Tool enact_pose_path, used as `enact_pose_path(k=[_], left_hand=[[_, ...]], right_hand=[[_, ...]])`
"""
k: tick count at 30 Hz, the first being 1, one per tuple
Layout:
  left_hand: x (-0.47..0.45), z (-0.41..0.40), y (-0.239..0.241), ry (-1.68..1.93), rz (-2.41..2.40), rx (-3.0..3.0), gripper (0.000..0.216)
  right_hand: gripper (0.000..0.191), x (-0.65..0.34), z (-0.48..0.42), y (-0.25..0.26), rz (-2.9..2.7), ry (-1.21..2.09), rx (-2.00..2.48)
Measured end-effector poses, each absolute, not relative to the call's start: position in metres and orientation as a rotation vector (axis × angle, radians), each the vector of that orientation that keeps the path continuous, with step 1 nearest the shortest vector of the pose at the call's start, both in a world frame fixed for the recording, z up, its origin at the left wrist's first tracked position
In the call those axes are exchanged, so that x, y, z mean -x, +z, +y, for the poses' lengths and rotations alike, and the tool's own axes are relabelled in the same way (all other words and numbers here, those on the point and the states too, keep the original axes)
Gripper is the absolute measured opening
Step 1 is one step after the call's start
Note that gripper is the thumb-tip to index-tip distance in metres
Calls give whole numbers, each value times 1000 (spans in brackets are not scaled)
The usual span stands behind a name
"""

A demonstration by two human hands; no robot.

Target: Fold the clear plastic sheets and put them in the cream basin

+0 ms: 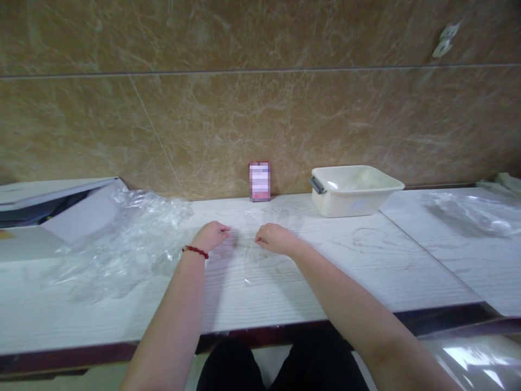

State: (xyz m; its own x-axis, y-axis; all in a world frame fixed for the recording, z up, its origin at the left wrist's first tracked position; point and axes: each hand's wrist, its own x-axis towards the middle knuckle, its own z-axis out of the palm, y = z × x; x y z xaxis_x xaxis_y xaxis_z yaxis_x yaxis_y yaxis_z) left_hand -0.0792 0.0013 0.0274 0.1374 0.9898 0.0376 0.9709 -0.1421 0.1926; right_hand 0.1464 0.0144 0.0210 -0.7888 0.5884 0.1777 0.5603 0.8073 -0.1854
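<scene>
Over the middle of the white wood-grain table, my left hand (212,235), with a red bead bracelet at the wrist, is closed in a pinch. Facing it across a short gap, my right hand (274,238) is pinched too. Between them lies what looks like a clear plastic bag (249,260), so see-through that only faint edges and glints show. The fingers of both hands appear to grip its sides; their exact hold is hard to make out.
Left of my hands spreads a heap of clear plastic bags (134,239) against an open white box (81,217) with dark contents. A phone (259,182) leans on the marbled wall. A cream plastic bin (354,201) stands back right; more clear plastic (484,214) lies far right.
</scene>
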Motion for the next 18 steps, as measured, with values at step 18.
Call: enact_pose_path(k=[18], left_hand=[[50, 2, 14, 244, 2244, -2082, 26]], right_hand=[[20, -144, 10, 23, -2750, 263, 876]])
